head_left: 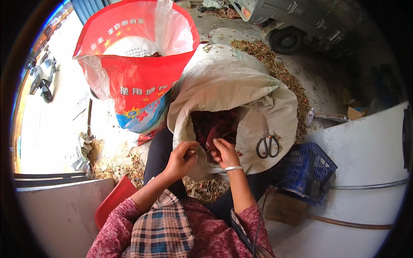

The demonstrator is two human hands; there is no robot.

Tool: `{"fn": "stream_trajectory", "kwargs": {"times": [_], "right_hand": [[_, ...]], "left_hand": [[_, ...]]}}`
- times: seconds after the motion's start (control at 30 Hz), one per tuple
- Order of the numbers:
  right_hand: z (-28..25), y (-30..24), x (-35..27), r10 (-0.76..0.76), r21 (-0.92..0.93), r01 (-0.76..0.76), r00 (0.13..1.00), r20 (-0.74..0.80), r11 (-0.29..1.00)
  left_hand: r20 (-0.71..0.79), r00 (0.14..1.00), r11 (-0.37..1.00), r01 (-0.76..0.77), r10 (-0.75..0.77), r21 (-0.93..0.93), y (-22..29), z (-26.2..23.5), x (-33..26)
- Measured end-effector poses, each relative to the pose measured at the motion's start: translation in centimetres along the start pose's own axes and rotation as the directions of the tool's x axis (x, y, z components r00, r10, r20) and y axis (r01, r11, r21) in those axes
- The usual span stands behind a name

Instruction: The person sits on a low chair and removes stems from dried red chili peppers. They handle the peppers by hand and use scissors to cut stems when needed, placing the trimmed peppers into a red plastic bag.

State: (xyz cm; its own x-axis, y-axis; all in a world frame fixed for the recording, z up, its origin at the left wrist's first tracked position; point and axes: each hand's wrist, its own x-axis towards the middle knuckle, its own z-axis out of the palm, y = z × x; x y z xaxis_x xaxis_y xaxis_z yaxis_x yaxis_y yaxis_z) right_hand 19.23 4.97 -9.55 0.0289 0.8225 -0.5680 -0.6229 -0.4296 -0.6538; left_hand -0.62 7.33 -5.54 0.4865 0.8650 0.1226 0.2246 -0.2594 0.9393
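Sack, pale and woven, is standing before the seated person, its mouth gaping toward the hands and its rim folding outward. Dark red pieces are filling the visible part of the opening. The right hand, with a white bangle circling its wrist, is pinching one dark red pod between thumb and fingers; the pod is tilting upward over the near side of the sack's mouth. The left hand is hovering just beside it, well clear of the pod, thumb and fingers curling close to one another; whether anything is lying between them cannot be told. Scissors with black loop handles are resting against the pale fabric, to the right of the opening. A large red printed bag is standing open beyond the left hand, next to the sack. A blue slatted crate is sitting to the right, near the sack. Dry stems and scraps are littering the floor behind the sack, and a grey vehicle is standing farther back. A red seat edge is showing beside the left forearm.
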Motion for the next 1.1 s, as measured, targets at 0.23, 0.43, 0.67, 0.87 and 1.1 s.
{"fn": "stream_trajectory", "kwargs": {"times": [0.23,0.43,0.67,0.87,1.1], "right_hand": [[2.3,0.5,-6.3,-0.056,-0.069,0.062,0.994,0.091,0.996],[4.0,-0.4,-10.1,-0.674,-0.569,0.602,0.730,0.109,0.560],[8.5,-1.6,-11.9,-0.748,-0.719,0.691,0.517,0.417,0.077],[7.8,-1.6,-13.3,-0.665,-0.793,0.596,0.644,0.379,0.125],[7.6,0.8,-13.1,-0.697,-0.725,0.600,0.677,0.236,0.337]], "left_hand": [[0.183,0.943,0.959,-0.284,0.277,0.012,2.5,0.3,0.4],[0.175,0.974,0.978,0.163,-0.140,-0.126,5.0,-1.2,-0.8],[0.130,0.983,0.946,-0.164,0.132,0.279,6.3,-2.5,-2.4],[0.217,0.950,0.956,-0.259,0.226,0.137,4.8,-2.2,-3.2],[0.191,0.959,0.978,-0.205,0.208,-0.035,6.0,-2.7,-4.4]]}}
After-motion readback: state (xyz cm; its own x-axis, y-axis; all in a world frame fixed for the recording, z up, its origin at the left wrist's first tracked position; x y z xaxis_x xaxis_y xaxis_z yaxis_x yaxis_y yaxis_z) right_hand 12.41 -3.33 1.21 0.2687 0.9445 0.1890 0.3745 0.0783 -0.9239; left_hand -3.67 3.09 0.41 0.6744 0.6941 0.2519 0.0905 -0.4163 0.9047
